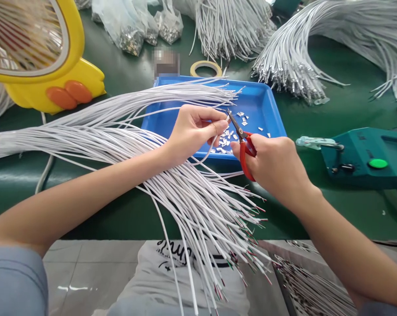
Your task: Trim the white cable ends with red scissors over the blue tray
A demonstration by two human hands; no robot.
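L hand (195, 131) is over the tray, thumb + fingers pinching a single white cable (213, 146) close to its end; the cable loops down at approx 6 o'clock from the fingertips. R hand (277, 158) is curled round the red-handled snips (241, 133), blades aimed at 11 o'clock w/ tips right by the cable end — can't tell if they touch it. Under both: blue tray (259, 102) w/ small white scraps (223, 144) scattered inside. Taking the tray as the dial's centre: upper bundle (185, 94) comes in from 9 o'clock, ends over the tray; lower bundle (182, 188) also from 9, passing under the L forearm, fanned out to 5–6, some ends showing red/green cores. Yellow fan (76, 52) at 10, bags of small metal pcs (132, 39) at 11, tape roll (193, 69) at 12, cables w/ metal ends (284, 66) at 2, green machine (359, 162) at 3 — all on the green table (346, 215).
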